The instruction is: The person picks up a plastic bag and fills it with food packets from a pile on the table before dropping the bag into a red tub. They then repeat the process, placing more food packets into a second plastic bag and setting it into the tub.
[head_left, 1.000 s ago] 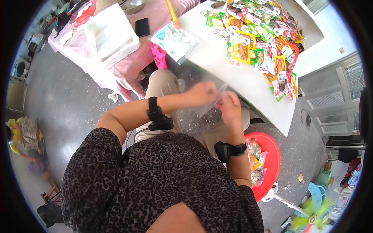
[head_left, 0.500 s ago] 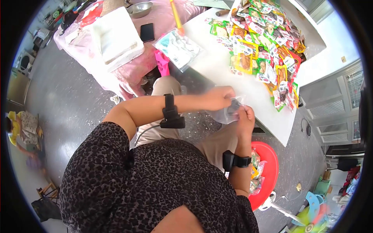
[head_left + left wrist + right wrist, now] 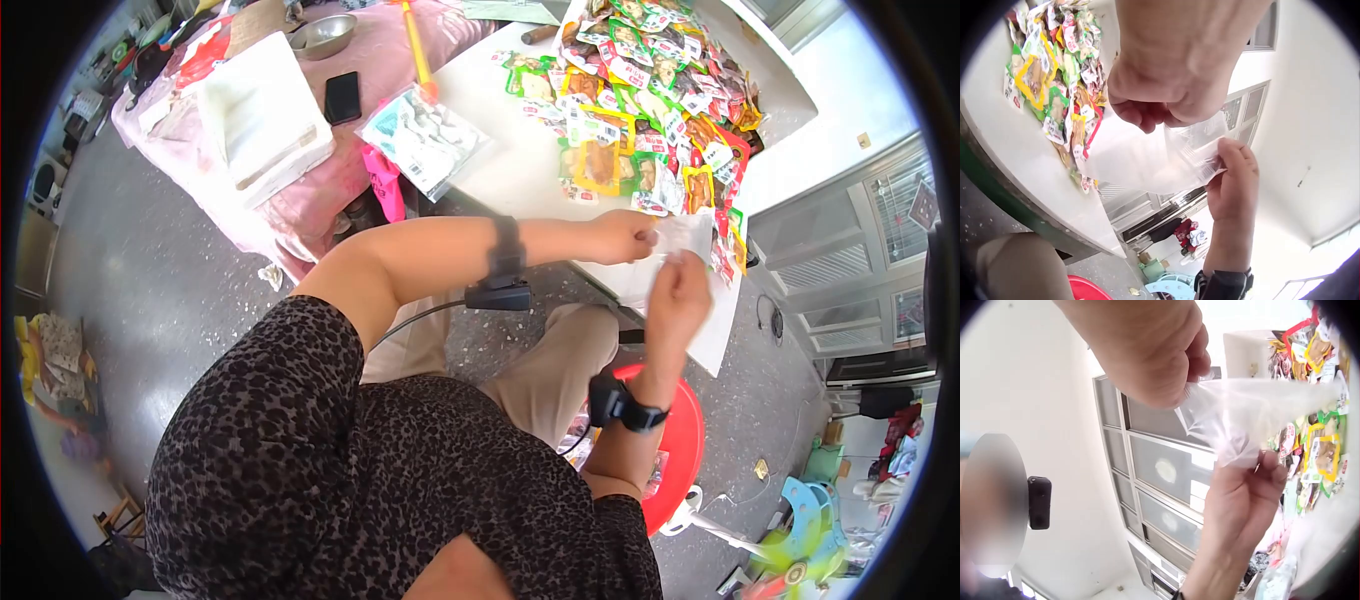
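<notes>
A clear plastic bag (image 3: 1138,159) is stretched between both hands, and in the head view it shows faintly over the table edge. My left hand (image 3: 622,238) pinches one side of the bag's edge with curled fingers. On the other side, my right hand (image 3: 682,295) grips the bag between thumb and fingers. From the right wrist view, the bag (image 3: 1229,419) spreads out from the hands towards the pile, with its inside looking see-through. Behind it on the white table (image 3: 510,150) lies a heap of colourful sealed food packets (image 3: 640,130).
A red basin (image 3: 685,450) with packets in it stands on the floor by the right leg. A pink-covered table (image 3: 290,210) bears a white foam box (image 3: 262,115), a phone (image 3: 342,97) and a metal bowl (image 3: 324,36). A pack of clear bags (image 3: 424,140) lies where the tables meet.
Both hands have moved from over the lap, up and to the right, to the table's edge beside the packets. The bag has gone with them, still held by both.
</notes>
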Demonstrator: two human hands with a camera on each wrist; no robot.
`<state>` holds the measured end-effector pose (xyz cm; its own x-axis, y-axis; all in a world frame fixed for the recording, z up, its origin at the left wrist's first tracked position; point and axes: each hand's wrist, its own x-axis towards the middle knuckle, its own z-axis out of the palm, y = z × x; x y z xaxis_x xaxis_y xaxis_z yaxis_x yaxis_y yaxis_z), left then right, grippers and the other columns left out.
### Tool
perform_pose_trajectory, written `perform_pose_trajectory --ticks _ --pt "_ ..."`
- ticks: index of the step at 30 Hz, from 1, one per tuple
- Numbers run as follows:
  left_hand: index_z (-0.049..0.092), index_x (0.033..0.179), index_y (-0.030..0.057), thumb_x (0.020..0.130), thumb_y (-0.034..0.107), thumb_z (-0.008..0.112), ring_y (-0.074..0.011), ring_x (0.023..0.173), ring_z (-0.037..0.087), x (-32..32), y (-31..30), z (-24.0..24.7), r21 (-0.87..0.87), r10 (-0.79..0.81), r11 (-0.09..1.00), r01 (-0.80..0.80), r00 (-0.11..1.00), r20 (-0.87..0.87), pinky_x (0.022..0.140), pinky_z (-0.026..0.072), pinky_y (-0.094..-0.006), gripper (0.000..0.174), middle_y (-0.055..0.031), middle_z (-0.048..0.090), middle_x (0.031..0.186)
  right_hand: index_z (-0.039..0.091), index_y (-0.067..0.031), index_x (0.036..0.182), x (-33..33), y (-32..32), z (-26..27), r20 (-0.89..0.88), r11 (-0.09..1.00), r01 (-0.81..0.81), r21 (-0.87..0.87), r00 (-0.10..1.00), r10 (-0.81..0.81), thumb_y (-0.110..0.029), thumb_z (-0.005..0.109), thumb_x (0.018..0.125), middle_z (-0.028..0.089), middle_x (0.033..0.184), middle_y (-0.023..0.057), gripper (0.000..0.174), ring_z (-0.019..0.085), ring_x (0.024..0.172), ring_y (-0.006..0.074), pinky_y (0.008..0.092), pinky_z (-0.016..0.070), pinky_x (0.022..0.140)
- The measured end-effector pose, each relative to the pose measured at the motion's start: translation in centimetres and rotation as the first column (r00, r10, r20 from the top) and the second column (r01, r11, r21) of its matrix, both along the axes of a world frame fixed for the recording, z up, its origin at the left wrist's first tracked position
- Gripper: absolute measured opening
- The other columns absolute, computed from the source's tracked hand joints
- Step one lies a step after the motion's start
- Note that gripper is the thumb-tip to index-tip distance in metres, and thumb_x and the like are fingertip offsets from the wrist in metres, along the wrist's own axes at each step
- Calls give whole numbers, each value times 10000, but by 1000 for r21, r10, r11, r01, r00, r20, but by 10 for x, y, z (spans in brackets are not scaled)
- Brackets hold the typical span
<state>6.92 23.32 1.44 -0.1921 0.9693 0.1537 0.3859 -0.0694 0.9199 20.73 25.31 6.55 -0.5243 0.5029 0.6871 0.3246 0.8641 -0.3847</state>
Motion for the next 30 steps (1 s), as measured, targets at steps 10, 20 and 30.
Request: perform_pose_trajectory --ticks 10,20,30 --pt "531 898 20 669 148 519 -181 697 546 -68 -2 -56 -128 169 971 -204 956 -240 595 420 -282 263 -113 562 763 509 -2 763 -76 59 -124 53 913 -27 -408 997 53 -136 513 718 524 639 146 141 503 548 278 339 404 537" --pt "503 969 17 662 162 550 -171 777 517 -117 32 -40 -221 532 816 -534 843 -72 669 412 -275 343 -107 523 905 513 10 765 -94 88 -139 -270 766 -176 -618 963 3 -120 523 751 490 609 34 131 432 539 75 217 368 494" --pt "384 1112 2 671 120 553 -222 856 500 -133 56 -31 -282 555 801 -528 831 20 693 431 -300 487 -142 480 963 508 7 789 -91 92 -148 -367 742 -243 -625 930 -4 -100 532 752 479 634 17 116 410 540 59 201 359 493"
